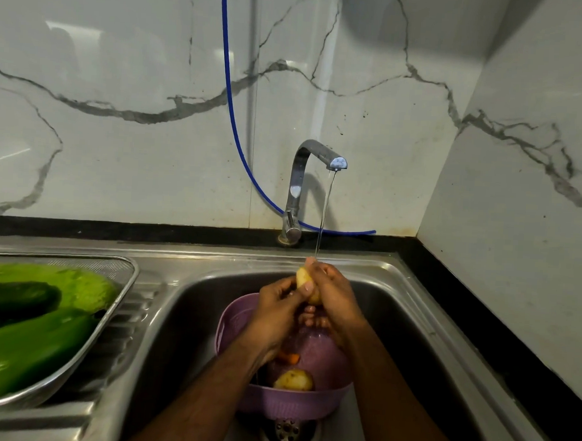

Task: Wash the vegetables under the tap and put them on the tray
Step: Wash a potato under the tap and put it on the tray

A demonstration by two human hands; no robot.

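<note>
Potato mostly hidden between hands; carrot (orange sliver) behind left forearm.

head-worn view, forward and down, close above the sink, facing the wall

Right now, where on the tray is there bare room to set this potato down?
The tray is crowded: two light green gourds and a dark cucumber fill most of it. Bare mesh shows only along the far edge and the far right corner. Both hands, left hand and right hand, hold the potato under the tap.
</note>
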